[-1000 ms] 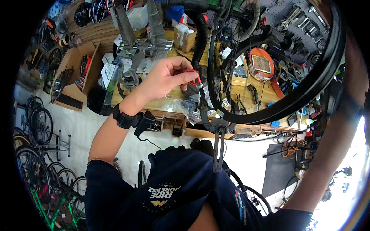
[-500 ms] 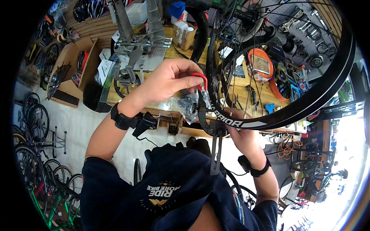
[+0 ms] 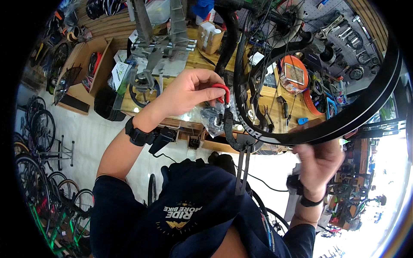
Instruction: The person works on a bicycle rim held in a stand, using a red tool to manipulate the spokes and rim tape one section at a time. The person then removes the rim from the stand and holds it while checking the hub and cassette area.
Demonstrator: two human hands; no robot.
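My left hand [image 3: 189, 92] is closed on a red-coated curved handle [image 3: 226, 93], thumb and fingers pinching its bend. The handle joins a dark metal arm [image 3: 229, 124] that reaches to the rim of a bicycle wheel [image 3: 297, 136]. Below the arm a slotted metal bracket [image 3: 243, 170] hangs down at the wheel's lower edge. At the lower right of the rim is my right hand [image 3: 320, 163], smeared by motion. Its thumb shows on the near side, and its fingers are partly hidden behind the rim, so its grip is unclear.
A wooden workbench [image 3: 172, 109] carries a clear plastic bag [image 3: 211, 120], a small carton [image 3: 210, 38], an orange round container [image 3: 294, 73] and scattered tools. Wrenches [image 3: 344, 32] hang on a pegboard. An open cardboard box [image 3: 81, 92] and several bicycles [image 3: 51, 185] stand at left.
My right hand has moved right along the rim, away from the bracket. The wheel's printed rim section has shifted round slightly. My left hand stays closed on the red handle.
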